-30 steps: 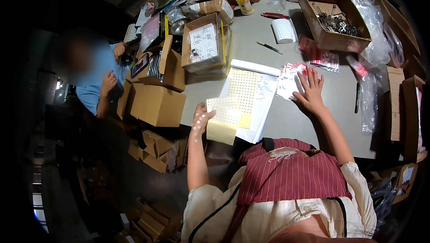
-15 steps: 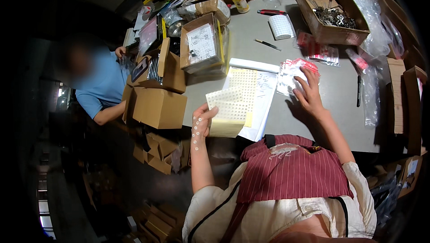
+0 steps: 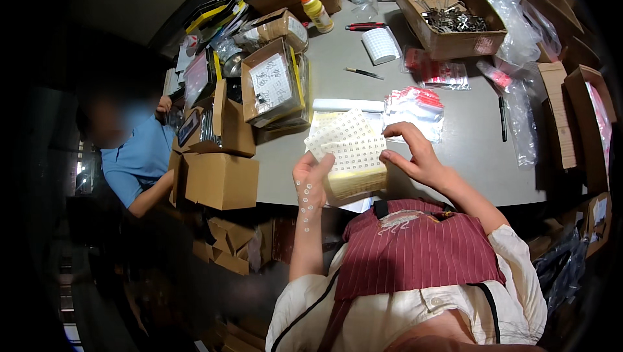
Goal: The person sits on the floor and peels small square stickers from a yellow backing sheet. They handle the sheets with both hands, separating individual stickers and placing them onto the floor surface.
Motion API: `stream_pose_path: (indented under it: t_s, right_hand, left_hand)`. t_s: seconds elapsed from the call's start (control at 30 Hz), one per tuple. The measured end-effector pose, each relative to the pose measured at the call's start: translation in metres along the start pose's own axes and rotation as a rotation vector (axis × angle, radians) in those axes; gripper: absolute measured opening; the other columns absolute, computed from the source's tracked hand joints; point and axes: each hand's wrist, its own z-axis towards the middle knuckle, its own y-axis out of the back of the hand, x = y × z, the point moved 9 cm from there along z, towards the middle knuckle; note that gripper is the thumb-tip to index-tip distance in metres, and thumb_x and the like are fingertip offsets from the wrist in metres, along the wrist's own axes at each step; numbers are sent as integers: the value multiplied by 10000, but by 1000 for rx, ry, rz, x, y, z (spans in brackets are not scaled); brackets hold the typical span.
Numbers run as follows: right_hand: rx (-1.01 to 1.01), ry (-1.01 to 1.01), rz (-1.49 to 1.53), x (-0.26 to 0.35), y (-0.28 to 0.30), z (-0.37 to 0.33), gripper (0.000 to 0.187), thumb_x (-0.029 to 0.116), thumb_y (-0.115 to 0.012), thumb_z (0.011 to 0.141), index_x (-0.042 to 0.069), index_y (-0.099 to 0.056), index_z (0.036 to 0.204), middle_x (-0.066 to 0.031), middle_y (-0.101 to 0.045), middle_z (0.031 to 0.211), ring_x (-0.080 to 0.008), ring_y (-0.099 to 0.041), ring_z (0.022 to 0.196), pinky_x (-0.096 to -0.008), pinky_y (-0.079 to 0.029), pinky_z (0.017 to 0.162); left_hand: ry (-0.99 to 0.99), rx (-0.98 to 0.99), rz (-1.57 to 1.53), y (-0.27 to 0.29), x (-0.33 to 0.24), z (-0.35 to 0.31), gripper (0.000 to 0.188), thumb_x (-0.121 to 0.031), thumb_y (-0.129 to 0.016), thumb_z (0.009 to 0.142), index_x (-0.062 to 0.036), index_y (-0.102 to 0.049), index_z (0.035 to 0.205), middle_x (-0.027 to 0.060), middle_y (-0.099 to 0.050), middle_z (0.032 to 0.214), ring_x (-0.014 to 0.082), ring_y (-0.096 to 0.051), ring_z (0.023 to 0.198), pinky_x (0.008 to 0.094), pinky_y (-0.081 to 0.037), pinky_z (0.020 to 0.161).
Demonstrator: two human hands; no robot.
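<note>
My left hand (image 3: 313, 173) is closed on a fanned stack of sticker sheets (image 3: 355, 152), pale yellow with rows of small printed round labels, its thumb lying on top. Several small round white stickers dot the back of that hand and the wrist. At the sheets' right edge is my right hand (image 3: 418, 157), thumb and forefinger apart; the thumb tip is at the edge, and I cannot tell whether it touches. Just beyond it lies a pile of clear zip bags (image 3: 415, 110) with red tops. White paper (image 3: 347, 105) shows partly from under the sheets.
An open carton of metal parts (image 3: 454, 17) stands at the back right. Nearer are a label roll (image 3: 381, 47), a pen (image 3: 363, 73), a red cutter (image 3: 365, 26) and a yellow bottle (image 3: 316, 12). Cartons (image 3: 220, 180) line the left edge, where a person in blue (image 3: 136, 163) works.
My right hand has left the zip bags and come to the sheets' right edge. My left hand has brought the sheets slightly to the right, and they are fanned wider.
</note>
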Motion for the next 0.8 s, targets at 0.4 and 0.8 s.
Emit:
stream_pose_path:
  t_s: [0.4, 0.8]
  right_hand:
    - [-78, 145, -306, 46, 22, 7, 277, 55, -697, 836, 11, -610, 1095, -167, -629, 1079, -354, -589, 1017, -415, -471, 887]
    - [-125, 302, -428, 83, 0, 5, 253, 24, -714, 780, 42, -610, 1010, -101, -594, 909, -297, -579, 838, -391, -453, 781]
  left_hand:
    - [-371, 12, 682, -64, -20, 20, 270, -191, -760, 881, 37, -624, 835, 83, -524, 722, 149, -450, 611, 315, -371, 559]
    - [-458, 65, 912, -121, -26, 30, 277, -200, -724, 907, 37, -607, 823, 100, -533, 757, 205, -482, 604, 353, -391, 568]
